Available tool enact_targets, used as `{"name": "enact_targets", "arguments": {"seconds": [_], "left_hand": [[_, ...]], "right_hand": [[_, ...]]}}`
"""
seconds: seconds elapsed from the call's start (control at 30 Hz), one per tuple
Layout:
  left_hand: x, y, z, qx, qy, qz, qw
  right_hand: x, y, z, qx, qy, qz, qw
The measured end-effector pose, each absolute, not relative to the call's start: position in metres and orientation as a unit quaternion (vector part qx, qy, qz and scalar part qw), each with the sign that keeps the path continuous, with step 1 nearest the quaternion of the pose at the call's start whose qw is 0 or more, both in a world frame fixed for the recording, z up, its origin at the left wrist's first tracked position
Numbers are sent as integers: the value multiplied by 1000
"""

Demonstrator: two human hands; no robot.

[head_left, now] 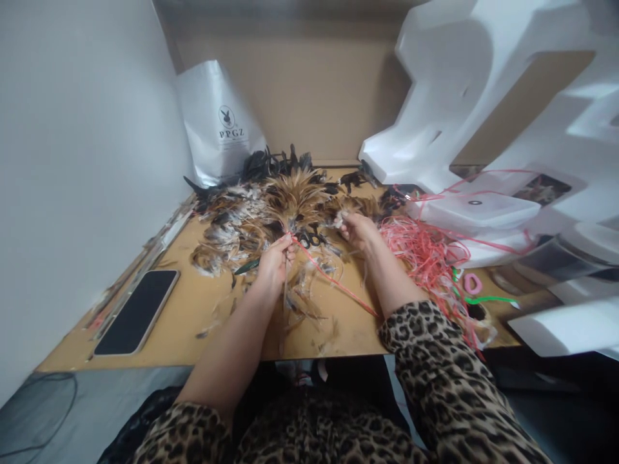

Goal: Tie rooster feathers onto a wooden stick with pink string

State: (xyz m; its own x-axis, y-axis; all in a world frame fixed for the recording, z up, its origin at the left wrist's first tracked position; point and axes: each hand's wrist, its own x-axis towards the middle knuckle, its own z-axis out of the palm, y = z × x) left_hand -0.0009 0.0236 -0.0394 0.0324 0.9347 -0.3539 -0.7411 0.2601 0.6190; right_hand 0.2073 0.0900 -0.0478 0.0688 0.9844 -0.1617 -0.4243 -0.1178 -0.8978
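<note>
My left hand (276,259) is closed around the base of a fanned bunch of golden-brown feathers (297,193). From that grip a red string (338,285) trails down to the right across the table. My right hand (355,230) pinches something pale and fluffy at the edge of another pile of brown feathers (360,207); it looks like a feather's downy end. Black-handled scissors (309,240) lie between my hands, partly under feathers. Loose brown and whitish feathers (232,225) are heaped to the left of the bunch.
A phone (138,312) lies at the table's left. Behind the feathers stands a white bag (213,122). On the right are a tangle of red string (420,251), a clear plastic box (476,216), a pink ring (472,283) and white foam pieces (435,96).
</note>
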Motion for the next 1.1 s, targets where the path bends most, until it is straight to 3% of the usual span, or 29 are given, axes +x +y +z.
{"name": "enact_targets", "arguments": {"seconds": [0.33, 0.57, 1.1], "left_hand": [[2, 22, -40, 162, 383, 593, 689], [8, 25, -50, 191, 400, 604, 662], [11, 21, -44, 200, 416, 638, 617]], "right_hand": [[162, 52, -13, -348, -387, 649, 555], [124, 33, -20, -400, -479, 555, 550], [113, 36, -45, -491, -487, 457, 560]]}}
